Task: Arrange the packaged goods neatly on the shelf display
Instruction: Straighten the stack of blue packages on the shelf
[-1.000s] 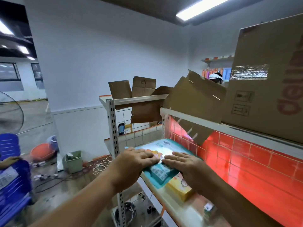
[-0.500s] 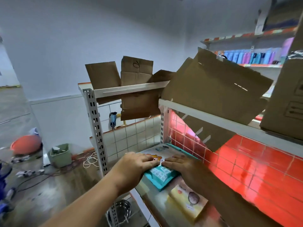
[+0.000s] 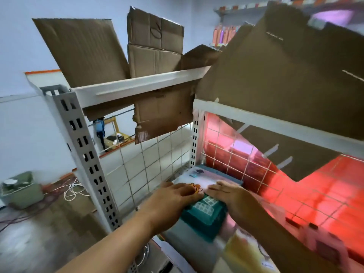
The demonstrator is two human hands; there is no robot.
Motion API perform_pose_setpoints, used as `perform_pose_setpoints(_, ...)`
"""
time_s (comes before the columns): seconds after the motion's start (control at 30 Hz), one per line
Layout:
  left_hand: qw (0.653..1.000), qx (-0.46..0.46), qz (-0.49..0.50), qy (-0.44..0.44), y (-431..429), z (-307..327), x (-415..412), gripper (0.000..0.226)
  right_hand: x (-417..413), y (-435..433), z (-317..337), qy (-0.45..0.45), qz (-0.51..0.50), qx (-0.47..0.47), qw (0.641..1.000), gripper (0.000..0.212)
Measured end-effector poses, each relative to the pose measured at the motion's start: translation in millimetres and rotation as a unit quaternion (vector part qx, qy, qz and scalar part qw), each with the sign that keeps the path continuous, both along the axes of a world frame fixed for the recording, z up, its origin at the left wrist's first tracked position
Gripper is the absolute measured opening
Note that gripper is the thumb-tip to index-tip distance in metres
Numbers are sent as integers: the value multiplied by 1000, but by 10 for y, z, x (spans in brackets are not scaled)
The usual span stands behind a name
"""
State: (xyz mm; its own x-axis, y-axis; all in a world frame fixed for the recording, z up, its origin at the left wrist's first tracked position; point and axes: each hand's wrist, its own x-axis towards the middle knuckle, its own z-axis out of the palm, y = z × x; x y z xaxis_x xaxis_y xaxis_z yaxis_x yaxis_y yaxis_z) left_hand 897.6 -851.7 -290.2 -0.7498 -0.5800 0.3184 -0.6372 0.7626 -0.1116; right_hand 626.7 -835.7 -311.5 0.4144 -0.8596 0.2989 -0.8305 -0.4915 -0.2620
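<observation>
Flat teal package [image 3: 204, 217] lay in the back corner of the shelf [image 3: 88, 154], under both hands.

Torn cardboard sheets [image 3: 275, 85] hung low from the tier above, crowding the space overhead. The wire grid [image 3: 157, 160] closed the back and left side, and the package's far edge met it; bare board showed toward the front. The package was wide, with a pale top, a cartoon print and a checked label. A yellow package [image 3: 242, 251] lay near the right forearm. The left hand [image 3: 175, 196] and right hand [image 3: 228, 196] pressed flat on top, fingers straight, gripping nothing.
</observation>
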Motion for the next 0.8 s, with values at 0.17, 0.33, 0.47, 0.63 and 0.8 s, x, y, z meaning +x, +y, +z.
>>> perform_pose_setpoints(0.17, 999, 19, -22, -15, -213, -239, -55, 72, 60, -58, -167, -30, -20, 24, 999, 47)
perform_pose_setpoints(0.33, 999, 22, -42, -21, -251, -370, -165, 65, -22, -84, -273, -110, -47, 96, 988, 44)
perform_pose_setpoints(0.47, 998, 53, -43, -10, -233, -412, -217, 49, -52, -55, -151, 22, -77, 86, 993, 57)
perform_pose_setpoints(0.63, 997, 74, -32, -9, -221, -472, -233, 50, -76, 15, -175, 66, -80, 101, 989, 63)
perform_pose_setpoints(0.8, 994, 106, -19, -10, -194, -456, -231, 56, -71, 26, -149, 74, -74, 89, 991, 64)
